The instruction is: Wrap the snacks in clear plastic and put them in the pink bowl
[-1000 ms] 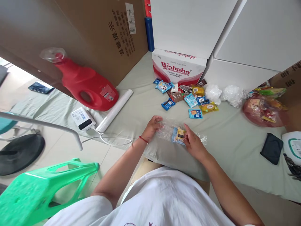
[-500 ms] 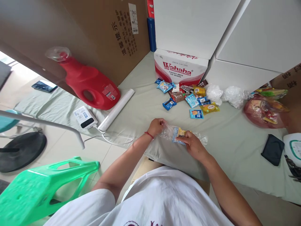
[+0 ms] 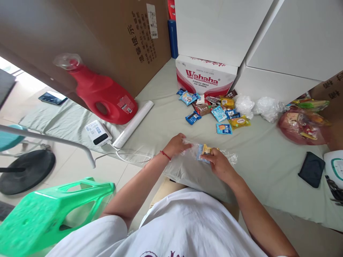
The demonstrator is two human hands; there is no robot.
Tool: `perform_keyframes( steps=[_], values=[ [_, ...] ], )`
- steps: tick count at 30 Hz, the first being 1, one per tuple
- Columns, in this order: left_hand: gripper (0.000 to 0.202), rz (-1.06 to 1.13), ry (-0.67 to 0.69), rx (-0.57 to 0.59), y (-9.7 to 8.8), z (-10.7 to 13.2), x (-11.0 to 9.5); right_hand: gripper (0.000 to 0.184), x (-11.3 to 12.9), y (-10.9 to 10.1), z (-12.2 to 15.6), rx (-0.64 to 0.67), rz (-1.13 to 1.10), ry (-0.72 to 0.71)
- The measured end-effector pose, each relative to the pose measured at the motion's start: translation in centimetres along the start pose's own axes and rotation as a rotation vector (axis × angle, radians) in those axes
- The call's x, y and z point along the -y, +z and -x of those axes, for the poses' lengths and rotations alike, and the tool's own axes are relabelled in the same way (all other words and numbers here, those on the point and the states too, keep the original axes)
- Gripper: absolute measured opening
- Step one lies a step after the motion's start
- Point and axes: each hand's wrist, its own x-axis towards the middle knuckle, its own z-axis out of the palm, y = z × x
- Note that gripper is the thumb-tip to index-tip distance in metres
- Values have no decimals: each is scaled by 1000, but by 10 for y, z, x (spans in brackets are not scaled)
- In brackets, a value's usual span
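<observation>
My right hand (image 3: 221, 165) grips a small blue and yellow snack packet (image 3: 200, 153) together with clear plastic. The thumb lies across the packet's front and covers part of its print. A clear plastic bag (image 3: 232, 157) shows crumpled beyond the fingers, and its other end reaches left to my left hand (image 3: 177, 145). That hand has its thumb and fingers on the bag's end; it is slightly blurred. Ahead lies a loose pile of snack packets, with a light blue packet (image 3: 219, 114), a yellow packet (image 3: 239, 122) and a blue packet (image 3: 224, 129) nearest.
A Wahaha carton (image 3: 205, 76) stands behind the pile, beside crumpled plastic bundles (image 3: 268, 109). A red plastic bag (image 3: 294, 130) with snacks sits right. On the left are a red jug (image 3: 104, 92), a plastic roll (image 3: 134, 124), a white device (image 3: 98, 133) and a green stool (image 3: 40, 210).
My left hand has shifted slightly left along the clear bag, its thumb and fingers now further apart. My right hand stays nearly still with the packet.
</observation>
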Motion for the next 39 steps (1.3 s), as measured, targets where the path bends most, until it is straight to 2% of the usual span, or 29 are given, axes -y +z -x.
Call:
perform_keyframes(
  steps=[2,5,8,10,12,14,16,18,21,23,24,26,28,30,33,35,39],
  values=[
    [34,22,33,80,2,3,-5,45,1,-4,0,16,-5,-27],
    [29,225,7,153,14,8,-18,40,4,-11,1,49,-24,-83],
    [16,395,-57,232,39,13,-30,37,8,-17,2,75,-37,-104],
    [11,433,-72,302,58,13,-33,37,10,-20,4,70,-61,-97],
    [15,340,-36,282,72,11,-31,40,11,-21,9,59,-104,-82],
    [16,107,68,167,81,8,-27,42,11,-23,15,66,-146,-82],
    [22,-167,213,43,86,7,-22,39,11,-23,21,91,-169,-117],
    [27,-369,351,-25,88,7,-18,34,10,-22,27,104,-184,-167],
    [27,-492,453,-68,92,11,-15,26,6,-21,33,97,-253,-201],
    [29,-516,420,-159,94,12,-14,27,-2,-23,36,2,-326,-116],
    [39,-521,381,-216,95,12,-13,30,-8,-24,37,-101,-329,-31],
    [66,-526,290,-280,95,10,-9,34,-26,-25,38,-350,-208,181],
    [75,-531,223,-252,95,5,-4,42,-47,-23,37,-499,9,354],
    [65,-547,195,-187,96,1,0,46,-64,-17,35,-486,161,423],
    [50,-569,185,-138,99,1,0,20,-69,-9,36,-420,184,386],
    [47,-564,197,-139,103,6,-4,11,-58,-9,39,-392,105,379],
    [44,-504,263,-141,115,20,-15,14,-24,-15,46,-324,-191,475]
  ],
)
